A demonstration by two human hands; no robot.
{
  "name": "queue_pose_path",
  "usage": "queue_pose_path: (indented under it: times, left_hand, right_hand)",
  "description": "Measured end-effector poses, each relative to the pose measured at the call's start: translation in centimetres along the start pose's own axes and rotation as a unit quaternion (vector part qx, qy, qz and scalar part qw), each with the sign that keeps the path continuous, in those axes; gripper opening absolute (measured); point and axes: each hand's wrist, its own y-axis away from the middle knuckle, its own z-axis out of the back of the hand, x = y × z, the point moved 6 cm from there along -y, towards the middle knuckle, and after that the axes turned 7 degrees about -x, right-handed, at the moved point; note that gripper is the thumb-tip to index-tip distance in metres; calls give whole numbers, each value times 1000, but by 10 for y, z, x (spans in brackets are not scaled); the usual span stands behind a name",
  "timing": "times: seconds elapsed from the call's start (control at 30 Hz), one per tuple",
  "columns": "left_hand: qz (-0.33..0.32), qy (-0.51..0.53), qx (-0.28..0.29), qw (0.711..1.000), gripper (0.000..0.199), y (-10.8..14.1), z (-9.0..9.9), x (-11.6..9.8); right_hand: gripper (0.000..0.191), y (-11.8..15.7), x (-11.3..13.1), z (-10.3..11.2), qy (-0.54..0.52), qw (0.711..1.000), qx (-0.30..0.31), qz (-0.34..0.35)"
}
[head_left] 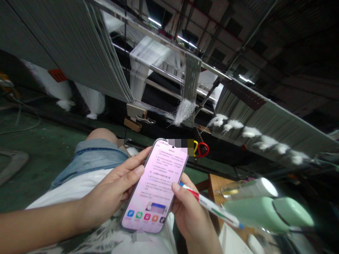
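A phone (156, 187) with a lit pink screen, lines of text and a row of app icons is held above the lap. My left hand (113, 190) is closed round its left edge, the thumb resting near the screen's side. On the right edge, my right hand (192, 211) grips the phone too, its thumb over the screen's border. A white pen (217, 208) with blue ends and a red part is tucked in my right hand, pointing to the lower right. Blurred squares cover small parts of the phone's top and bottom.
Ahead stands a frame with sheets of grey threads (106, 53) and white thread bunches (185, 111). Red and yellow scissors (202, 149) hang there. A wooden stand (213, 181) at right holds a green bottle (254, 211) and a clear bottle (251, 188).
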Motion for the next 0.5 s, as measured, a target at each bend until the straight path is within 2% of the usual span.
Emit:
queue_pose_path:
  times: [0.17,0.33,0.5]
  left_hand:
    - [9,0,6,1000,57,2,-1,-1]
    - [3,15,14,1000,51,1,-4,-2]
    - [8,5,3,1000,56,2,-5,-3]
  right_hand:
    - [33,0,1,1,25,1000,-9,-2]
    - [34,-1,-2,0,3,1000,-7,-4]
    - [30,-2,-3,1,-8,1000,-13,2]
